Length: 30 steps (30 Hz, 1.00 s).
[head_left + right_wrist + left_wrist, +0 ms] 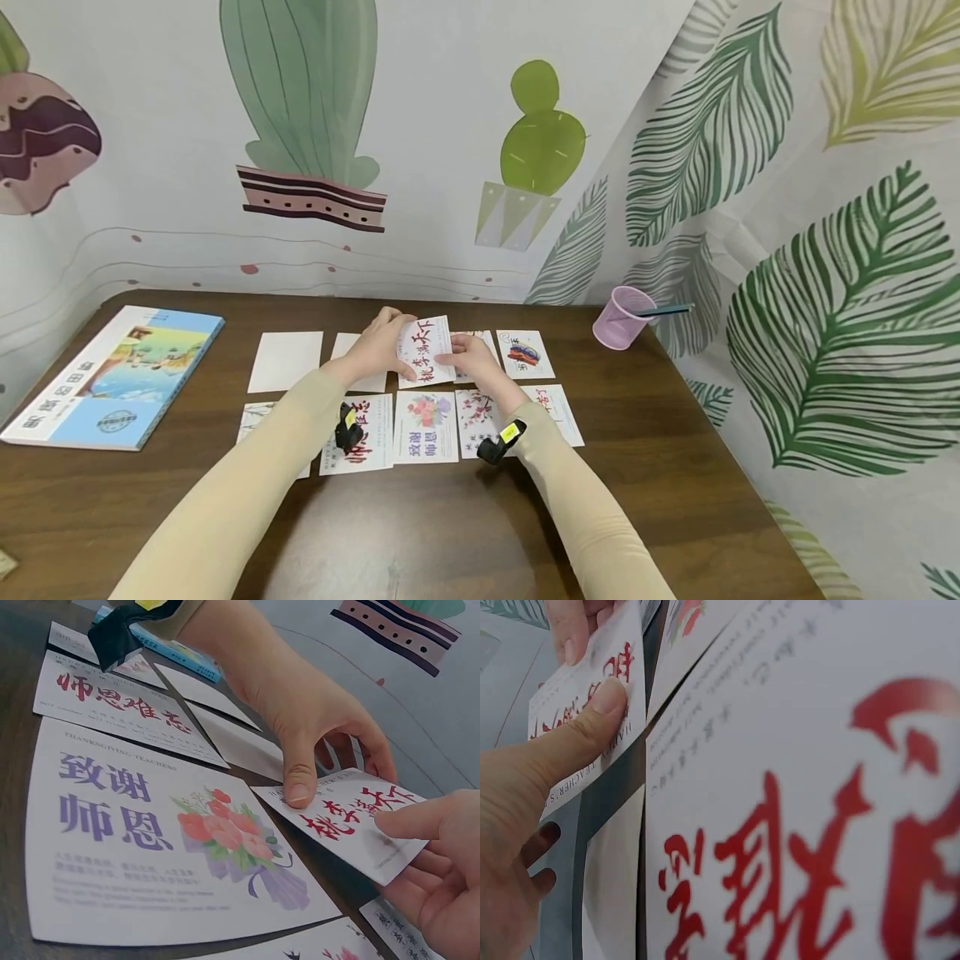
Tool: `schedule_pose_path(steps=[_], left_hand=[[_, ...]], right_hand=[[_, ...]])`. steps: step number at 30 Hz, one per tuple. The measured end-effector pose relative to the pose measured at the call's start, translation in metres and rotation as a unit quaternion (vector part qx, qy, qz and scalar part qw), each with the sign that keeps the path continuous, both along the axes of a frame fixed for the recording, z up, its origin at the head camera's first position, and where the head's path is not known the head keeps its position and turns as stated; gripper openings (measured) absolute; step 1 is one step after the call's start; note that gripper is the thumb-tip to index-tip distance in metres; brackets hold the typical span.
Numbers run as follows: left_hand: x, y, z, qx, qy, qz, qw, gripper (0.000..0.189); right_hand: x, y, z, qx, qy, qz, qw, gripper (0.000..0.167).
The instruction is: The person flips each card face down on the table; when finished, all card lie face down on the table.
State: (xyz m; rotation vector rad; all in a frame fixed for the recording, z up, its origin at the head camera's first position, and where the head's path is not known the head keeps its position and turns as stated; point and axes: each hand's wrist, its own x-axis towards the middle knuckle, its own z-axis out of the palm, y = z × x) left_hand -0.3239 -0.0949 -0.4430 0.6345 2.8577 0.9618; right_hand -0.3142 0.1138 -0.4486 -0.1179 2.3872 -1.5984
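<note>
A white card with red brush characters [423, 350] is raised at a tilt over the back row of cards. My left hand [378, 346] pinches its left edge, the thumb lying on the printed face in the left wrist view. On the opposite edge my right hand [442, 855] grips it, thumb on top and fingers beneath. Below the hands lie a card with a flower bouquet [427, 412], another with red writing [120, 701] and one with pink blossoms [474, 408]. Behind my right hand, a card is partly hidden.
Two blank white cards [285, 362] lie at the back left, and a card with a colourful drawing [525, 354] at the back right. A blue-and-white book [112, 375] rests on the table's left side. Near the wall stands a pink cup [618, 321] holding pens [667, 309].
</note>
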Motion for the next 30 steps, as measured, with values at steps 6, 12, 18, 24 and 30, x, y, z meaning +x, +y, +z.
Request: schedule_pose_path(steps=[6,12,18,24,30], left_hand=[[0.006,-0.004,-0.001,0.002,0.01,-0.011,0.9999,0.111],[0.011,-0.005,0.005,-0.003,0.013,-0.016,0.9998,0.098],[0.025,0.011,0.025,0.048,0.034,0.042,0.9974,0.06],[0.046,0.035,0.037,0.116,0.048,0.121,0.9846,0.035],[0.055,0.046,0.042,0.166,0.056,0.146,0.9736,0.042]], right_hand=[[0.004,-0.003,0.001,-0.028,0.001,0.008,0.9996,0.042],[0.006,-0.003,0.003,-0.036,0.002,-0.002,0.9994,0.044],[0.013,-0.006,0.011,-0.057,0.033,-0.043,0.9969,0.037],[0.026,-0.014,0.018,-0.064,0.067,-0.079,0.9926,0.037],[0.036,-0.021,0.026,-0.088,0.09,-0.076,0.9891,0.043]])
